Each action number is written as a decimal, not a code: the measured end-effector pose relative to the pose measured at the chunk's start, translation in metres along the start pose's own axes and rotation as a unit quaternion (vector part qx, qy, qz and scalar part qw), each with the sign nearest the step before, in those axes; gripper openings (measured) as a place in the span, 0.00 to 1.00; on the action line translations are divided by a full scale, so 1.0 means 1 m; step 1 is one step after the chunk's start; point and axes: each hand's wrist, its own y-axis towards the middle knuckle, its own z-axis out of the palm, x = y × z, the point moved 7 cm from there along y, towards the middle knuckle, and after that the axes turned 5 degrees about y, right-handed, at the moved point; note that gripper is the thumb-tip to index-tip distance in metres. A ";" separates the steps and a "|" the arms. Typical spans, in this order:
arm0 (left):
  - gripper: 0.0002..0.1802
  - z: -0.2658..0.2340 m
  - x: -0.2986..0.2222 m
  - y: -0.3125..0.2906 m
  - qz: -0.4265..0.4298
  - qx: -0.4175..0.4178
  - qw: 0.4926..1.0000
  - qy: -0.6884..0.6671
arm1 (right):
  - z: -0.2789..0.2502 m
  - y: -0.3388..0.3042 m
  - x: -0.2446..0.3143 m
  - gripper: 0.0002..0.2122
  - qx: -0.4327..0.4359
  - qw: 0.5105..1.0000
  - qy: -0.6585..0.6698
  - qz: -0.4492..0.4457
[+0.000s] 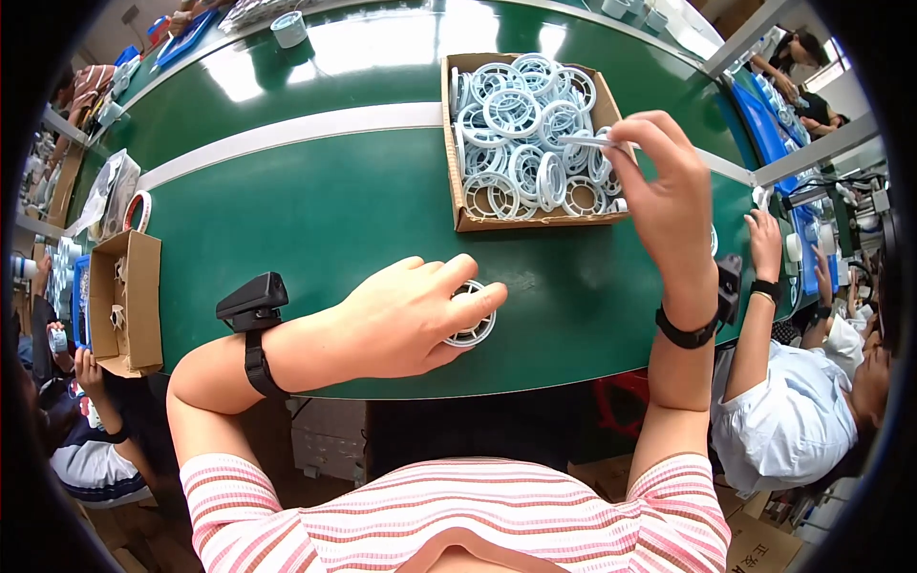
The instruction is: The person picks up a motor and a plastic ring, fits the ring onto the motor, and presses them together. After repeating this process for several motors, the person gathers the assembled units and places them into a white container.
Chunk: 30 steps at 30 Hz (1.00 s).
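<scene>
Pale-blue ring (585, 140) pinched in right hand (669, 191), nearly edge-on, long axis left to right, above open carton (535, 225); positioned beyond and right of round part (475, 336) gripped at green table (315, 210) by left hand (406, 310), the farther hand.

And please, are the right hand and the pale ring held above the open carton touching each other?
Touching. The head view shows the ring, seen nearly edge-on, pinched at its end by the fingers of the right hand.
</scene>
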 end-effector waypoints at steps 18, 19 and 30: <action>0.40 0.005 0.015 -0.002 -0.128 -0.017 0.980 -0.150 | 0.038 -0.138 0.028 0.36 0.139 0.981 -0.016 0.137; 0.40 0.006 0.015 -0.003 -0.130 -0.016 0.980 -0.151 | 0.041 -0.141 0.027 0.36 0.142 0.980 -0.015 0.138; 0.37 0.033 0.020 -0.008 -0.282 0.098 0.759 -0.578 | 0.051 -0.152 0.021 0.43 0.105 0.981 0.056 0.154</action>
